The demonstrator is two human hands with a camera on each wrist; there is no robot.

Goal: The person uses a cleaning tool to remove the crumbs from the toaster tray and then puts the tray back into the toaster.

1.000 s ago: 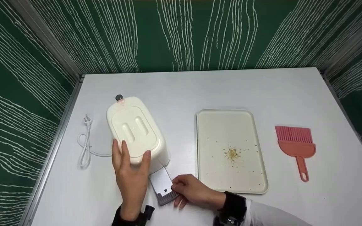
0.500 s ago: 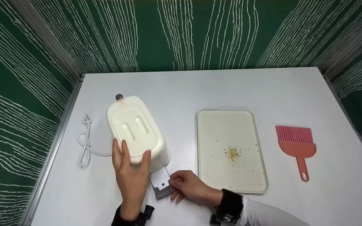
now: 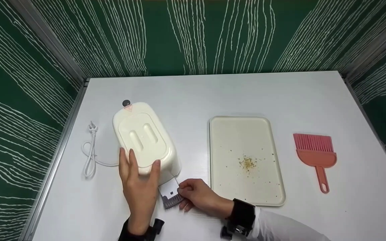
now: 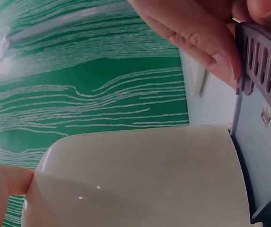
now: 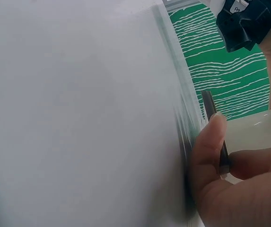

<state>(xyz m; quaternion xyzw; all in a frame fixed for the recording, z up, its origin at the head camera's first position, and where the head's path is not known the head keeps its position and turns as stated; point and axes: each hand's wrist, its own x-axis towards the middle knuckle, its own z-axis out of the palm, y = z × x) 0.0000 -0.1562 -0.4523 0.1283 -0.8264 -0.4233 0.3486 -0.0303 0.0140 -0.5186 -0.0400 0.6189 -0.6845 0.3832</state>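
A cream toaster [image 3: 142, 134] with a lid over its top stands at the left of the table. Out of its near end sticks a crumb tray [image 3: 170, 190], a flat metal plate with a slotted grey lip. My left hand [image 3: 141, 189] rests on the toaster's near end, fingers spread and fairly straight over the top edge. The thumb and fingers of my right hand [image 3: 201, 197] pinch the right edge of the crumb tray beside its lip. In the left wrist view the slotted lip [image 4: 267, 66] shows close up, with the plate entering the toaster's base.
A cream baking tray [image 3: 243, 134] with scattered crumbs [image 3: 247, 163] lies to the right of the toaster. Farther right is a red brush and dustpan set [image 3: 316, 157]. A white power cord [image 3: 92, 150] with its plug lies left of the toaster.
My right hand has moved up and slightly left, pushing the crumb tray farther into the toaster, so less of it sticks out. The left hand has stayed in place on the toaster.
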